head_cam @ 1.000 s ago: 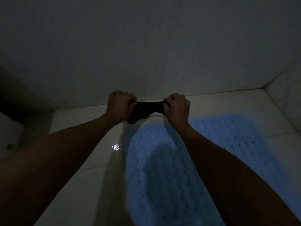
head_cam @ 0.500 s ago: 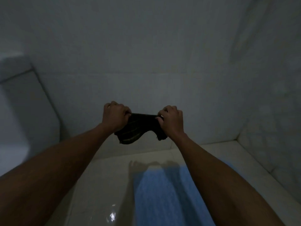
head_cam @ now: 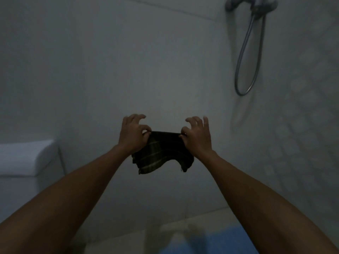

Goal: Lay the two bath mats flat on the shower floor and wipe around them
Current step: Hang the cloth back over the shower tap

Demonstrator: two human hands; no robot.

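A dark checked cloth (head_cam: 161,153) hangs in the air in front of the shower wall, stretched between both hands. My left hand (head_cam: 133,133) pinches its left top corner with thumb and forefinger, the other fingers spread. My right hand (head_cam: 197,136) pinches the right top corner the same way. A blue bath mat (head_cam: 211,242) lies on the pale shower floor (head_cam: 201,219) at the bottom edge, mostly hidden by my right forearm. Only one mat shows.
A shower fitting (head_cam: 251,6) with a looped metal hose (head_cam: 246,57) hangs on the wall at the upper right. A white toilet tank (head_cam: 23,158) stands at the left. Tiled walls close the corner at the right.
Both hands have lifted the cloth from floor level up in front of the wall, and the view has tilted up. The grip has loosened from fists to pinches with the other fingers spread.
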